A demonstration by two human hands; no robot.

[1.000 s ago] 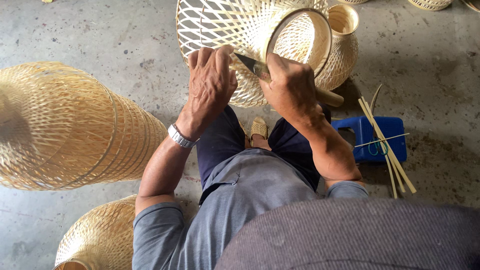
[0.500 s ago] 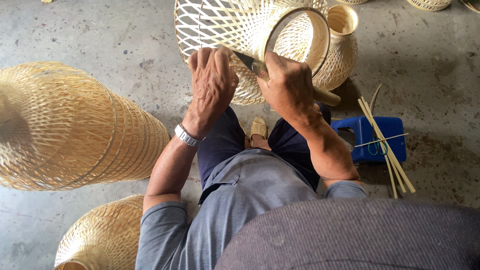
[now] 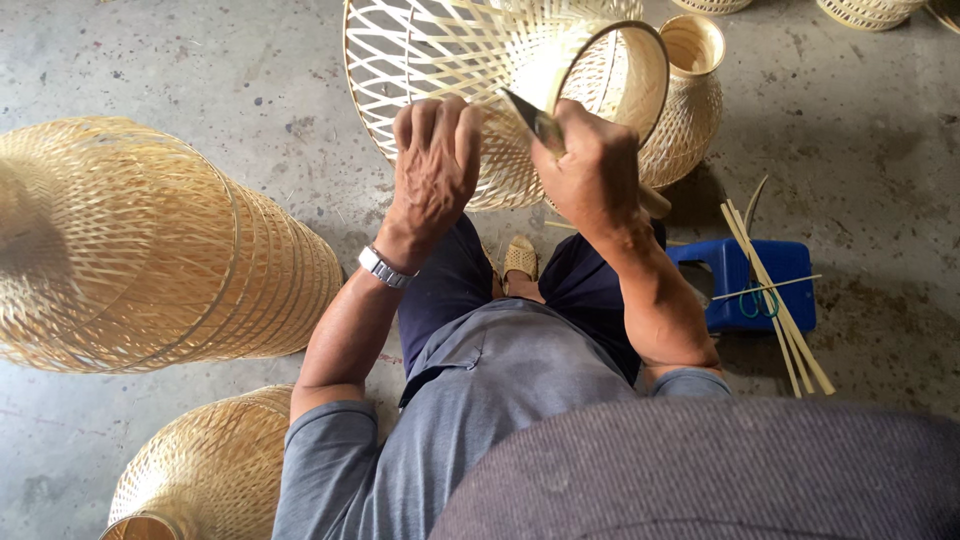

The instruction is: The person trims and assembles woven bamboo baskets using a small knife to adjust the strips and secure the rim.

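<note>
A large open-weave bamboo basket frame (image 3: 450, 60) rests against my knees at the top of the view. My left hand (image 3: 435, 165), with a silver watch on the wrist, grips the woven edge of this frame. My right hand (image 3: 590, 170) is closed around a knife (image 3: 530, 120) with a dark blade and a pale wooden handle. The blade points up and left, touching the weave beside my left fingers. A round bamboo hoop (image 3: 655, 70) stands just behind my right hand.
A big finished bamboo lampshade (image 3: 150, 250) lies at the left, another woven one (image 3: 200, 470) at the bottom left. A small vase-shaped weave (image 3: 690, 90) stands at the upper right. A blue plastic stool (image 3: 750, 285) carries bamboo strips (image 3: 775, 300). The floor is concrete.
The basket frame and both hands have shifted slightly left and up in view. The knife blade stays against the weave by my left fingers.
</note>
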